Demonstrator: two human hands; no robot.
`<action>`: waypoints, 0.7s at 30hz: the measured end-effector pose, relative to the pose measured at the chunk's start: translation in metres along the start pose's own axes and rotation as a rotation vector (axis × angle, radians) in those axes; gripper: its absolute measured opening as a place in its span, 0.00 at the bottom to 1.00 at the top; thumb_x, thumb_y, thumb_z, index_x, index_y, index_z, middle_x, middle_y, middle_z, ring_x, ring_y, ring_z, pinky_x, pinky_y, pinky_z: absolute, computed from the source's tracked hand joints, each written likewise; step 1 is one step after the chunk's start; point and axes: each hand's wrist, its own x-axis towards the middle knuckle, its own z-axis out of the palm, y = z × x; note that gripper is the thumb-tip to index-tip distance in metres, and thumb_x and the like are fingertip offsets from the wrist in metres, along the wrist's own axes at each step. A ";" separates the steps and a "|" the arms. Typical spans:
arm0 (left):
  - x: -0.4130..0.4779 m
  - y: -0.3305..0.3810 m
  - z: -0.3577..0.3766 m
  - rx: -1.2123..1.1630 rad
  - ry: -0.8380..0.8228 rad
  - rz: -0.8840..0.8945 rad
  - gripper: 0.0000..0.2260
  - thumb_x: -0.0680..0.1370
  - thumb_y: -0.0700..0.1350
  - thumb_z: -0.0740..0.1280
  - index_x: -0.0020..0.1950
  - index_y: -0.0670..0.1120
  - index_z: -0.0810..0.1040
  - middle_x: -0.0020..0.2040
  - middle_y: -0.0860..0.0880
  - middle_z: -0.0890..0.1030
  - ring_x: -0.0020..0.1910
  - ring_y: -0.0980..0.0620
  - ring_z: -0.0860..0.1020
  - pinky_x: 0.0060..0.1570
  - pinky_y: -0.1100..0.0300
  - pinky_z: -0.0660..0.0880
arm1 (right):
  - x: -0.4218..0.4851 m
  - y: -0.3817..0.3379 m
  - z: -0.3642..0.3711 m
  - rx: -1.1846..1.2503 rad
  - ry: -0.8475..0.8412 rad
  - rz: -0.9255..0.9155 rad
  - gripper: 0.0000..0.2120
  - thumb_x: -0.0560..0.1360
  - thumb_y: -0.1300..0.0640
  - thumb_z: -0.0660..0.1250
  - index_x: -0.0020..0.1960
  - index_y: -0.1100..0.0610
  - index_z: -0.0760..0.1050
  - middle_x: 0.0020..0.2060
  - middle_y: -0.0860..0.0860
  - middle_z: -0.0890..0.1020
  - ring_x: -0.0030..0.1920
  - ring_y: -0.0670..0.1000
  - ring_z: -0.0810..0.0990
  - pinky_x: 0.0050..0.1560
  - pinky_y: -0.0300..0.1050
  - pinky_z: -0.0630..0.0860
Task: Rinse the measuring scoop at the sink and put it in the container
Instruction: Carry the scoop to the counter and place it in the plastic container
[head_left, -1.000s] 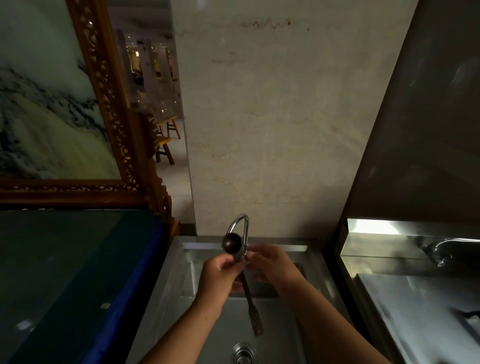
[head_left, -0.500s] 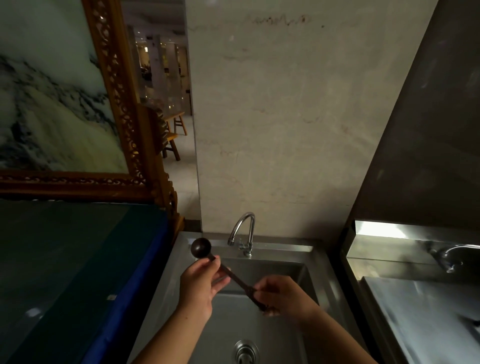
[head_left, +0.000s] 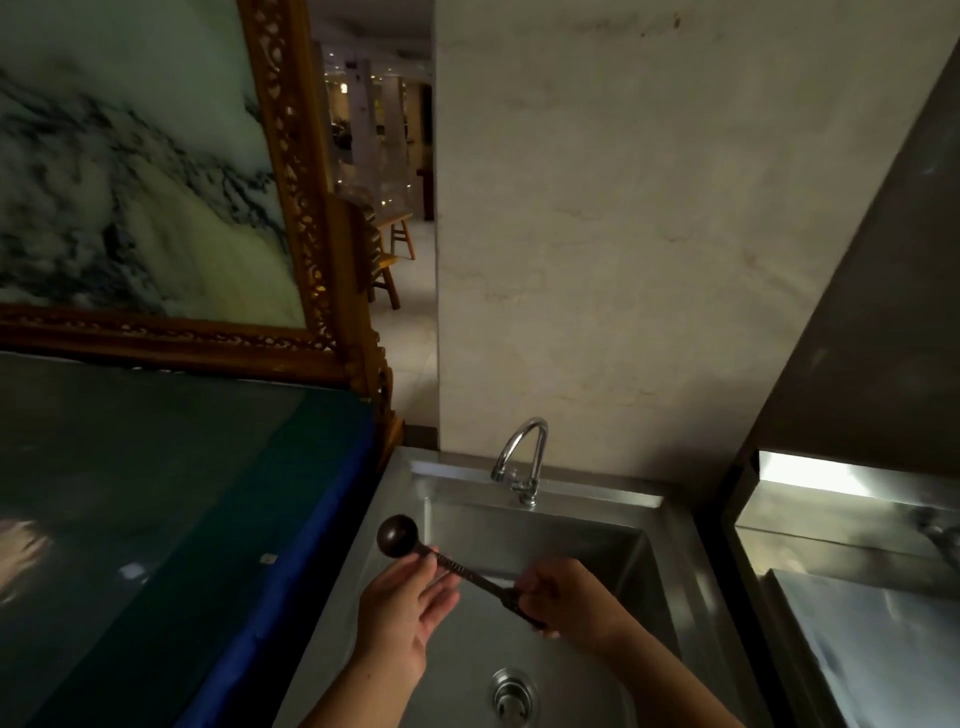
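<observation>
Now dark round-bowled, ribbed-handled scoop over brushed-steel sink.

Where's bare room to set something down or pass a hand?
Free: sink floor around the drain; its back under the faucet; the rim strip on its left. Crowded: mid-sink, where right hand grips the scoop and left hand touches it.
</observation>
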 end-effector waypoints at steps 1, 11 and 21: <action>-0.002 0.004 -0.005 -0.017 0.027 0.013 0.09 0.77 0.35 0.67 0.57 0.37 0.77 0.48 0.38 0.84 0.46 0.41 0.83 0.42 0.50 0.79 | 0.003 -0.008 0.005 -0.074 -0.010 -0.041 0.04 0.75 0.59 0.66 0.45 0.53 0.79 0.36 0.54 0.84 0.35 0.50 0.83 0.38 0.44 0.80; -0.063 0.041 -0.130 -0.250 0.471 0.210 0.07 0.79 0.35 0.64 0.43 0.42 0.77 0.40 0.42 0.82 0.38 0.46 0.81 0.33 0.56 0.80 | 0.027 -0.092 0.135 -0.141 -0.386 -0.469 0.08 0.69 0.61 0.72 0.38 0.51 0.75 0.30 0.46 0.76 0.27 0.39 0.71 0.31 0.33 0.67; -0.188 0.041 -0.271 -0.385 0.825 0.448 0.04 0.78 0.36 0.66 0.51 0.39 0.78 0.36 0.45 0.86 0.34 0.48 0.85 0.28 0.59 0.80 | -0.033 -0.167 0.295 -0.417 -0.582 -0.922 0.08 0.71 0.51 0.68 0.40 0.48 0.68 0.37 0.44 0.71 0.39 0.45 0.71 0.37 0.37 0.67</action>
